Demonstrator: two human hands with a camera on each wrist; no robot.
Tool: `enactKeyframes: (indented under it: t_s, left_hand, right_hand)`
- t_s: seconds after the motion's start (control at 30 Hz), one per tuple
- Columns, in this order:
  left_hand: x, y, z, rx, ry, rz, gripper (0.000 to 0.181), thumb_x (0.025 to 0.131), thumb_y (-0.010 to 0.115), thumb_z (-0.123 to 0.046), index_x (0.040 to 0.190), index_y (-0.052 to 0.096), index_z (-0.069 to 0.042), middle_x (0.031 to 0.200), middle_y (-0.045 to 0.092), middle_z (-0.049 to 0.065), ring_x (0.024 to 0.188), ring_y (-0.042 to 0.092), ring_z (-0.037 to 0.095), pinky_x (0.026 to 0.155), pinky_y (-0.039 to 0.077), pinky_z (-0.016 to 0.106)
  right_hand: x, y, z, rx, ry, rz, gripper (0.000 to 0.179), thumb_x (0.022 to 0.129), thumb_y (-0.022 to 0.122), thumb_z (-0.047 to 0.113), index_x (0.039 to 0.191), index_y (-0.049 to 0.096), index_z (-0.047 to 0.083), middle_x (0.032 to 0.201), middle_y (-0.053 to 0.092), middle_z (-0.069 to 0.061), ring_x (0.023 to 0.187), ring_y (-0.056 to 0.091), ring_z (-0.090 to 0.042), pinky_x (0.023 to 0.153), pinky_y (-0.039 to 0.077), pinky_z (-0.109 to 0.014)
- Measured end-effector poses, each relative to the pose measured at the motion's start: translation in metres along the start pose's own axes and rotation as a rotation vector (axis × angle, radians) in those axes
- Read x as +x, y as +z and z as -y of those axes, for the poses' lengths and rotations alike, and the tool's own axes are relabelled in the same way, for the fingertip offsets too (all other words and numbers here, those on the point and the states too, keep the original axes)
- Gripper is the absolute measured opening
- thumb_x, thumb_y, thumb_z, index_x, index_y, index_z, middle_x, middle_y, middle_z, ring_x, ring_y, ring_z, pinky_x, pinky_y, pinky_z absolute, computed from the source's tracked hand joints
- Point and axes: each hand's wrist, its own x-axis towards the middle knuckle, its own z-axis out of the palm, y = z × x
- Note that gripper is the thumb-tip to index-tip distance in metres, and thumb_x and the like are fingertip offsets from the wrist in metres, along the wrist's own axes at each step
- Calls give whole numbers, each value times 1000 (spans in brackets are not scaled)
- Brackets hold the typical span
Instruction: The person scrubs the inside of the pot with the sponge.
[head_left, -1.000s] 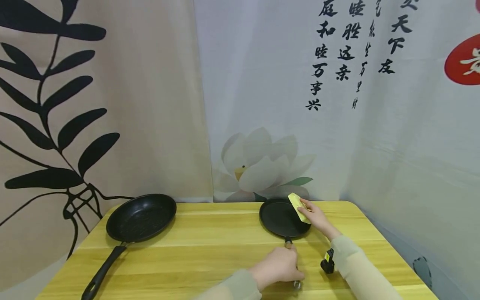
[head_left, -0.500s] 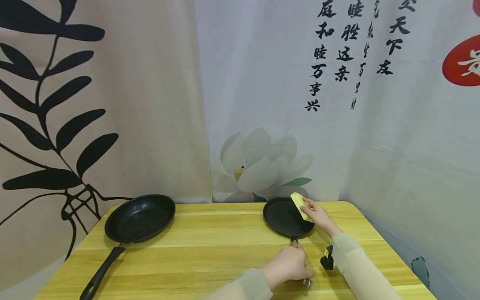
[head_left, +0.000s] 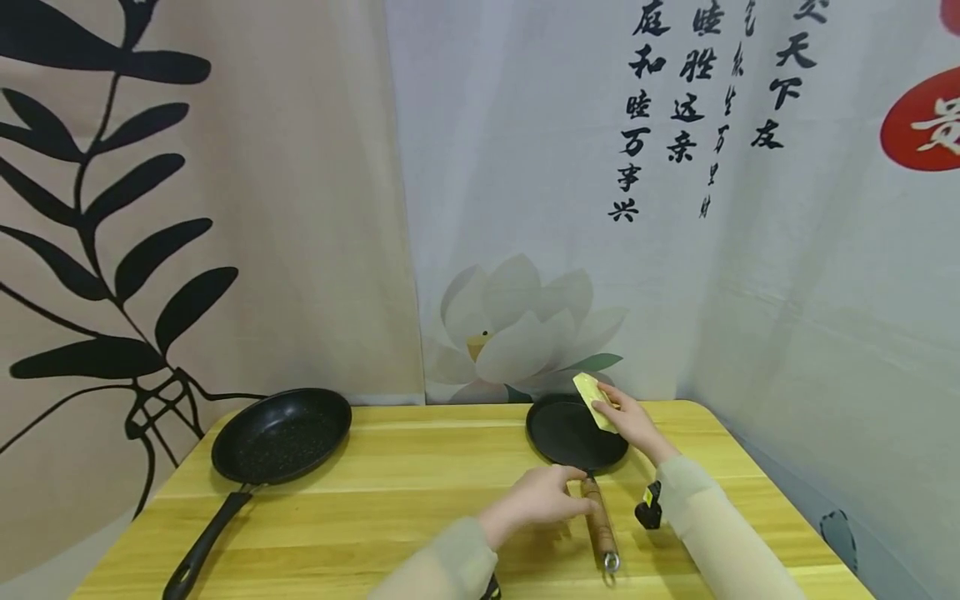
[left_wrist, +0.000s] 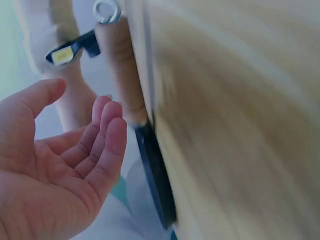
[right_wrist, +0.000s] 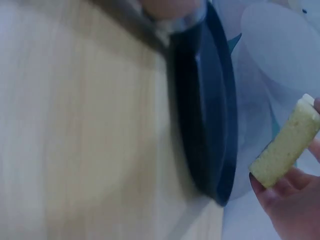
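A small flat black pan [head_left: 566, 437] sits at the table's far edge, its wooden handle [head_left: 600, 525] pointing toward me. Beside that handle is my left hand [head_left: 536, 500], off the grip; the left wrist view shows its palm [left_wrist: 55, 195] holding nothing, fingers loosely bent. My right hand [head_left: 633, 423] pinches a yellow sponge [head_left: 588, 390] between thumb and fingers, over the right part of the pan. In the right wrist view the sponge [right_wrist: 287, 145] is tilted and apart from the pan's rim [right_wrist: 227, 95].
A larger black frying pan [head_left: 281, 437] stands on the left of the wooden table [head_left: 420, 492], its black handle [head_left: 204, 550] toward the near edge. Behind the table hangs a printed curtain [head_left: 315, 208]. A small black device [head_left: 648, 507] is at my right wrist.
My left hand shifted the small pan slightly right by its handle, then let go and moved back left. My right hand has raised the sponge a little off the pan.
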Motion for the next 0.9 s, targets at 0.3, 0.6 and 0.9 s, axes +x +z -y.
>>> enactKeyframes:
  t_s: [0.3,0.6,0.9]
  left_hand:
    - [-40,-39,39,-150,-12,-46,44,91,68,-34,127,65,-10,74,68,-3,64,65,15,56,49,24]
    - [-91,-73,72,-153,-43,-101,43,92,66,-34,126,65,-8,76,66,-1,63,62,17,55,48,28]
    - [-145,-104,104,-53,-97,-160,49,91,65,-42,126,65,-8,82,62,-7,63,54,9,53,44,29]
  right_hand:
    - [11,31,36,98,-33,90,61,101,53,33,150,33,4,151,32,-23,136,31,-44,104,34,-56]
    - [25,70,57,78,-76,119,56,99,58,30,147,42,6,144,43,-23,121,50,-35,89,48,-43]
    - [36,93,87,67,-147,185,56,98,59,30,147,43,7,149,41,-14,134,39,-34,104,36,-51]
